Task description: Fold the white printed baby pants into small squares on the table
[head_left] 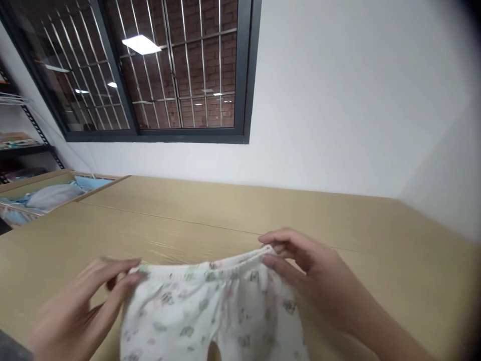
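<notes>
A small pair of white trousers with a faint green and pink print lies on the tan table, its elastic waistband turned away from me. My left hand pinches the left end of the waistband. My right hand pinches the right end between thumb and fingers. The band is stretched straight between both hands. The legs run down out of the picture.
An open cardboard box with pale blue and grey clothes stands at the far left of the table. Behind it is a metal shelf. A barred window and a white wall rise beyond the table.
</notes>
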A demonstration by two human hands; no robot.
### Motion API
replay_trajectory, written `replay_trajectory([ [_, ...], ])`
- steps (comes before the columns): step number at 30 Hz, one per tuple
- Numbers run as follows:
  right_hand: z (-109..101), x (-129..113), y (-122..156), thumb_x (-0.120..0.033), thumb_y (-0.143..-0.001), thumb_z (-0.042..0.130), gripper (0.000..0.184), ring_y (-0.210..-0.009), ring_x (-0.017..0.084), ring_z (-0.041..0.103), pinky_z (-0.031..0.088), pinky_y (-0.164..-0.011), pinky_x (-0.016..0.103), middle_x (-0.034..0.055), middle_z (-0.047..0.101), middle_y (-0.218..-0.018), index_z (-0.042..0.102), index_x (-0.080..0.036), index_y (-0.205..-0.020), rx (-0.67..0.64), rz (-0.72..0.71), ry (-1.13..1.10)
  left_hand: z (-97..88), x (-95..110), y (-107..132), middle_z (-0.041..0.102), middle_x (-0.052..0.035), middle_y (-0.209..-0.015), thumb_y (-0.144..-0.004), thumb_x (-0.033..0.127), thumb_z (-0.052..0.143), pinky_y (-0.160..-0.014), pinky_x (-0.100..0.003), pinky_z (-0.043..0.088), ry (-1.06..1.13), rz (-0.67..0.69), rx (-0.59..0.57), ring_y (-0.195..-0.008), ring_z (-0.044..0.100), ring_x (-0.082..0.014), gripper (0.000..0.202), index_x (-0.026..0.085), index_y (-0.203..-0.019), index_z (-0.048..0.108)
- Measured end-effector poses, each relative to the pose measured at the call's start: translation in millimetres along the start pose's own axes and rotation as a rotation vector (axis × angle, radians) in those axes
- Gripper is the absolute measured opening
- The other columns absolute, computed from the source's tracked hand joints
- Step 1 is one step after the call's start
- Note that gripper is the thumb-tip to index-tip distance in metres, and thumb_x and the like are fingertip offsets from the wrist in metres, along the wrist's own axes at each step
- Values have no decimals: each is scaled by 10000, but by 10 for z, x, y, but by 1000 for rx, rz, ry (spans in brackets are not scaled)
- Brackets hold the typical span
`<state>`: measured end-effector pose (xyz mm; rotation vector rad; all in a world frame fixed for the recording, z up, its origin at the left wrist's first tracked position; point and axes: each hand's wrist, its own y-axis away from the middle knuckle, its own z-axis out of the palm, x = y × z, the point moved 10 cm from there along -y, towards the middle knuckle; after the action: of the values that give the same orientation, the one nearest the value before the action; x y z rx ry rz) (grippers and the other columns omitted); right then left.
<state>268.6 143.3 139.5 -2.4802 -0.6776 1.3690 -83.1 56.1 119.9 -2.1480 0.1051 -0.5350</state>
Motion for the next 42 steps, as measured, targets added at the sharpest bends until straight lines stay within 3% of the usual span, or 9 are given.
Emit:
replay_trajectory([
  [3,-36,448,-139,-484,-876,673,252,-753,208,654,542,-648,325,53,689,-837,712,-253,-969,46,115,-22,649,150,-247,756,53,-895,-918,454,625,-678,-240,542,183,60,-157,-752,687,-144,154,331,-963,706],
  [9,460,1507,-434,-349,-896,548,205,-625,165,580,487,-581,290,-4,610,-703,669,-190,-943,23,190,15,2042,-165,-213,733,-25,-989,-995,344,444,-832,-313,491,179,-40,-574,-910,657,-198,246,236,-1004,664],
  [13,796,1978,-685,-210,-889,506,143,-732,177,618,498,-676,290,36,658,-800,639,-170,-926,69,199,207,2563,-363,-185,707,-58,-917,-984,247,409,-808,-327,464,134,-68,-619,-878,633,-212,241,203,-915,635],
  [18,1054,2160,-976,-116,-903,496,154,-973,204,601,437,-886,319,83,677,-986,639,-170,-925,77,161,349,2999,-691,-208,687,-100,-998,-963,161,420,-895,-342,451,53,-140,-612,-997,612,-227,220,181,-925,636],
  [24,1084,2222,-1089,-147,-979,478,174,-1027,228,576,368,-917,332,103,682,-1043,651,-168,-978,47,116,520,3249,-893,-266,668,-66,-1002,-975,193,495,-916,-385,480,-16,-243,-572,-999,615,-204,148,148,-963,635],
  [31,1075,2263,-1098,-184,-1015,423,226,-1037,230,579,351,-899,332,105,679,-1071,649,-175,-1021,44,80,642,3240,-739,-345,657,-128,-1098,-959,172,493,-1001,-416,439,-29,-273,-546,-1101,590,-243,194,121,-1092,624],
  [34,1087,2217,-1064,-224,-1037,375,264,-1061,241,564,327,-928,355,122,669,-1115,630,-170,-1078,59,57,682,3059,-401,-325,621,-187,-1208,-958,184,458,-1065,-436,382,0,-236,-534,-1206,531,-289,291,96,-1208,577],
  [37,1101,2164,-1038,-241,-1036,371,265,-1086,259,550,297,-955,375,137,662,-1131,615,-162,-1106,69,37,718,2818,211,-126,685,-110,-1095,-957,244,484,-1009,-388,423,98,-127,-625,-1104,589,-255,199,170,-1057,639],
  [42,1077,2156,-1029,-237,-1017,406,237,-1063,272,547,295,-938,389,145,658,-1088,621,-150,-1062,95,59,769,2537,1264,794,730,20,-780,-902,360,592,-577,-277,436,259,46,-935,-695,660,-167,160,259,-792,653],
])
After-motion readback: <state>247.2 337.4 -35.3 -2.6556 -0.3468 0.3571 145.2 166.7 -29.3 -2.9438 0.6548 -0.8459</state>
